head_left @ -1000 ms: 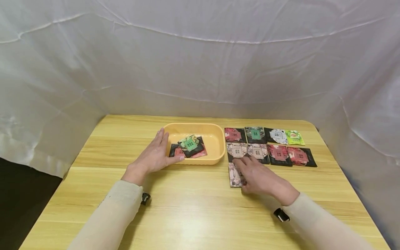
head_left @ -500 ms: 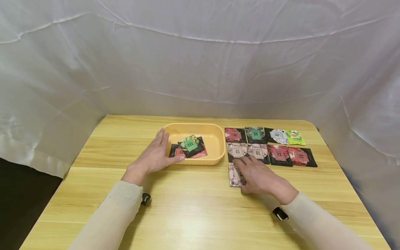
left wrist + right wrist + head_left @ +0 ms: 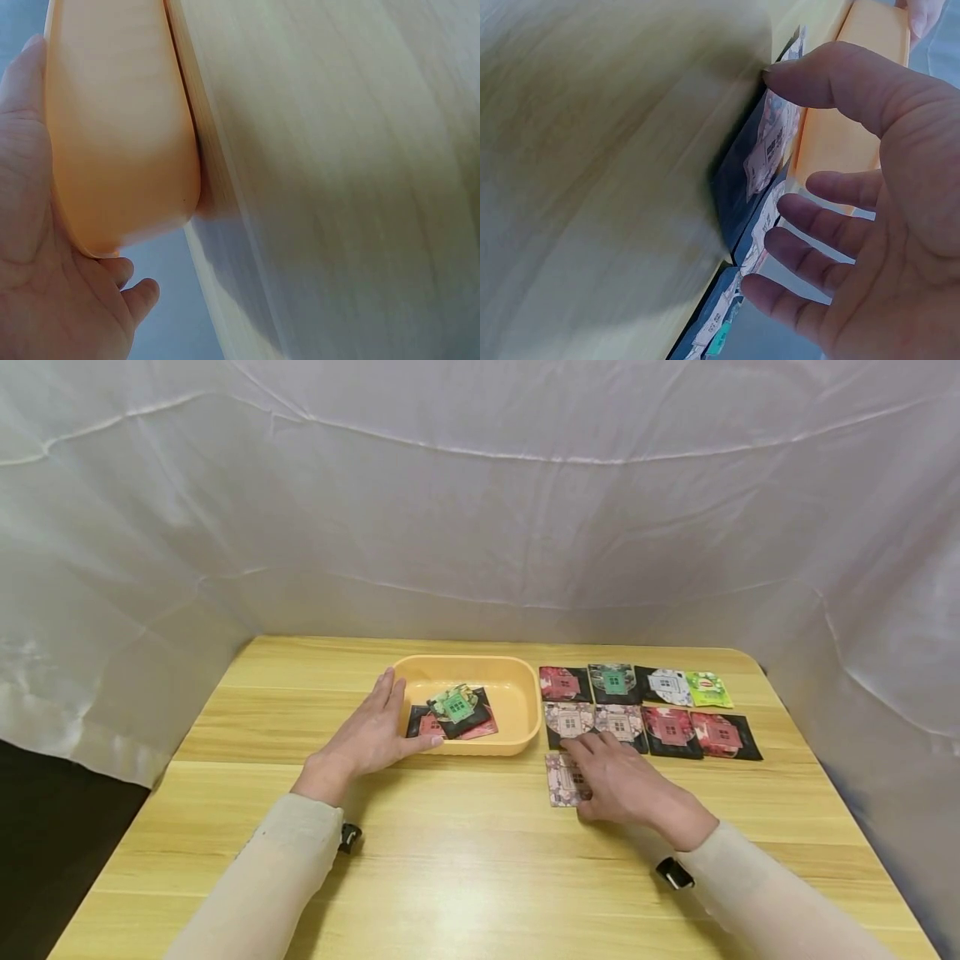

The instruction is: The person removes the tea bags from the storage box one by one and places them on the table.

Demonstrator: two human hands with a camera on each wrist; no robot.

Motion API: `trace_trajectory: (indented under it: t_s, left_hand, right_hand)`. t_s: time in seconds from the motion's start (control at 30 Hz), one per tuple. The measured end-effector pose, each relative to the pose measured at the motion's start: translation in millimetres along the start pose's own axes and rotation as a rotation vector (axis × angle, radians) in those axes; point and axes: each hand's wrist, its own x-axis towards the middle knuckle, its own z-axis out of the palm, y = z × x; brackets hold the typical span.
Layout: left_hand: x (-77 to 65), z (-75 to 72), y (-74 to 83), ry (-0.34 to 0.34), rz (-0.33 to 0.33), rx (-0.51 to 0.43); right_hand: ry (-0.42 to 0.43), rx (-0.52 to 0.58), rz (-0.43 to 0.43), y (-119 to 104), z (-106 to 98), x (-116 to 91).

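My left hand [image 3: 367, 731] lies against the left end of a yellow plastic tray [image 3: 517, 745], fingers along its left side and thumb across its front rim. Inside the tray are several tea bag sachets, a green-and-black sachet [image 3: 459, 706] on top of red-and-black ones. My right hand [image 3: 618, 777] is over a pink floral tea bag sachet [image 3: 564, 779] lying flat on the table. The right wrist view shows the thumb touching that sachet's edge and the other fingers loosely bent near its far side. The right hand hides part of the sachet.
Two rows of sachets lie right of the tray. A red sachet [image 3: 562, 683], green sachet [image 3: 613, 682], white sachet [image 3: 663, 685] and small lime-green sachet [image 3: 707, 689] form the back row. Pink and red sachets [image 3: 671, 731] form the front row. A pale curtain [image 3: 480, 543] hangs behind.
The pink floral sachet under my right hand has shifted slightly left, and a narrow gap now separates it from the row behind. My left hand and the tray have stayed put.
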Motion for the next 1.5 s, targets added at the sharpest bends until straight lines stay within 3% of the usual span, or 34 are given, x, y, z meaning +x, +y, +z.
trace_trajectory:
  t_s: [0.13, 0.3, 0.5, 0.6, 0.7, 0.9, 1.17, 1.5]
  left_hand:
    - [-0.2, 0.1, -1.7, -0.003, -0.005, -0.001]
    - [-0.6, 0.2, -1.8, 0.001, -0.005, -0.009]
    - [-0.5, 0.4, -2.1, 0.004, -0.004, -0.013]
    - [0.0, 0.0, -1.9, 0.003, -0.005, -0.014]
    - [0.4, -0.2, -1.3, 0.002, -0.004, -0.014]
    - [0.4, -0.1, -0.6, 0.0, -0.003, -0.013]
    - [-0.1, -0.8, -0.6, 0.006, -0.014, -0.018]
    - [0.3, -0.4, 0.7, 0.006, -0.013, -0.002]
  right_hand:
    - [0.02, -0.009, -0.014, -0.2, -8.8, 2.6]
    - [0.044, -0.006, 0.004, 0.1, -39.9, 14.1]
    - [0.108, -0.012, 0.007, -5.8, -77.1, 39.9]
    - [0.147, -0.003, -0.028, -12.6, -87.4, 55.3]
    - [0.131, 0.001, -0.052, -20.9, -92.9, 71.9]
    - [0.011, 0.054, -0.035, -36.9, -95.7, 97.9]
    - [-0.035, 0.107, -0.042, -51.2, -82.8, 124.9]
    - [-0.148, 0.056, -0.011, -68.1, -65.6, 148.7]
